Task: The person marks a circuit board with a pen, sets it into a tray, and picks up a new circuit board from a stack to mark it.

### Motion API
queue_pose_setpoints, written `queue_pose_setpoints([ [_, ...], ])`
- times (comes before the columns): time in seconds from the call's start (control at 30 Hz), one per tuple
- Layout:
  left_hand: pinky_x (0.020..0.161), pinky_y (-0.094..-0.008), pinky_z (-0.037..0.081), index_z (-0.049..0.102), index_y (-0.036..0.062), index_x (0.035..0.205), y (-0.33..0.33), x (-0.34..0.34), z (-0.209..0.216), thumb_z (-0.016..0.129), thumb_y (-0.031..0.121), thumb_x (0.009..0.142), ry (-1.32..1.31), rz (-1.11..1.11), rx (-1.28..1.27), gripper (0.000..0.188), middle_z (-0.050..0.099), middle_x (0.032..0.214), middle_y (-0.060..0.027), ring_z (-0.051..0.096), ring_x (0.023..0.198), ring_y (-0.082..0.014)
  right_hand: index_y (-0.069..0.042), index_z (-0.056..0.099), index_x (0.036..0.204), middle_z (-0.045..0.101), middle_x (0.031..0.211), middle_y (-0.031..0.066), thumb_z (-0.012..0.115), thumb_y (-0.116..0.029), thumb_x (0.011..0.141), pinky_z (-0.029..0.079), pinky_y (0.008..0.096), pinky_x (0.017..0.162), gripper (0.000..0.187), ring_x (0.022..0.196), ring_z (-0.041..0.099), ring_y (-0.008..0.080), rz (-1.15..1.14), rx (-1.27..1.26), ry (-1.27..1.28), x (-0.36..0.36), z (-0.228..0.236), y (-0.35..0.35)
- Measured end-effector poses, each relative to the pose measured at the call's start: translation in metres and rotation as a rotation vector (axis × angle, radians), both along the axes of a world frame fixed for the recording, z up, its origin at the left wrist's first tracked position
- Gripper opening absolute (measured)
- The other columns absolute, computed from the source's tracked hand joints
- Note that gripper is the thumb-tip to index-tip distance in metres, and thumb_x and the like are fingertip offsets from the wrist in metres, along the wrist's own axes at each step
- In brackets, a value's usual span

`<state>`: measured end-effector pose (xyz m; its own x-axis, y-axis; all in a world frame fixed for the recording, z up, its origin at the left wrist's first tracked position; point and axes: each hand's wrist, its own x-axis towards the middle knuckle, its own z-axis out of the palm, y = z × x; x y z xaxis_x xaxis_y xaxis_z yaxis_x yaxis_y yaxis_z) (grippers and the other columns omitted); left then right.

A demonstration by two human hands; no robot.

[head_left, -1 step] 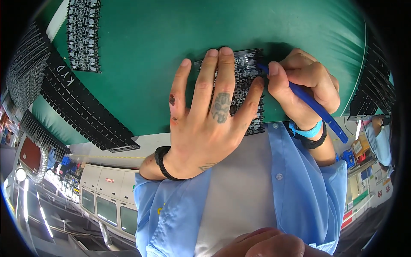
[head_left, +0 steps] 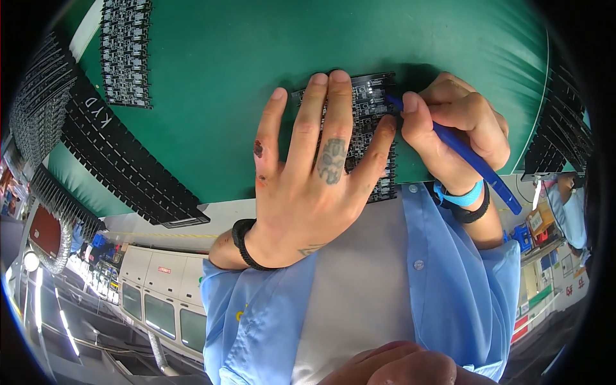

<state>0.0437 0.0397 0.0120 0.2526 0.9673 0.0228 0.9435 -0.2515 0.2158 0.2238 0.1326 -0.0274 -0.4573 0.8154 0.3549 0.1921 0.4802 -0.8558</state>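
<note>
My left hand (head_left: 314,173) lies flat with fingers spread on a black circuit board panel (head_left: 372,102), pressing it onto the green mat (head_left: 224,96). It wears a black wristband. My right hand (head_left: 452,128) grips a blue pen-like tool (head_left: 475,167), whose tip touches the panel's upper right part beside my left little finger. A blue band and a black band sit on the right wrist. Much of the panel is hidden under my left hand.
A second panel of small black boards (head_left: 125,51) lies at the mat's far left. Long black slotted trays (head_left: 128,167) run along the left edge, and more stacked black trays (head_left: 558,128) stand at the right. Another person's blue sleeve (head_left: 571,212) shows at the right.
</note>
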Motion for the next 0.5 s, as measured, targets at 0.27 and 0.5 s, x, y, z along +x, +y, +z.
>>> queue_pose_setpoints([
  [0.27, 0.110, -0.0541, 0.044, 0.079, 0.0320, 0.124, -0.002, 0.001, -0.001, 0.064, 0.056, 0.093, 0.002, 0.008, 0.008, 0.042, 0.064, 0.140, -0.0209, 0.063, 0.126, -0.0335, 0.000, 0.052, 0.082, 0.065, 0.069, 0.0131, 0.077, 0.016, 0.084, 0.044, 0.0315, 0.051, 0.030, 0.055, 0.058, 0.0189, 0.010, 0.001, -0.044, 0.002, 0.001, 0.000],
  [0.5, 0.106, -0.0587, 0.046, 0.077, 0.0219, 0.111, -0.001, 0.007, -0.003, 0.067, 0.028, 0.092, -0.076, 0.068, 0.058, 0.023, 0.070, 0.129, -0.0231, 0.068, 0.119, -0.0349, -0.004, 0.054, 0.085, 0.068, 0.071, 0.0089, 0.080, 0.009, 0.086, 0.045, 0.0272, 0.051, 0.030, 0.056, 0.058, 0.0127, -0.074, -0.199, 0.162, 0.010, 0.005, -0.011],
])
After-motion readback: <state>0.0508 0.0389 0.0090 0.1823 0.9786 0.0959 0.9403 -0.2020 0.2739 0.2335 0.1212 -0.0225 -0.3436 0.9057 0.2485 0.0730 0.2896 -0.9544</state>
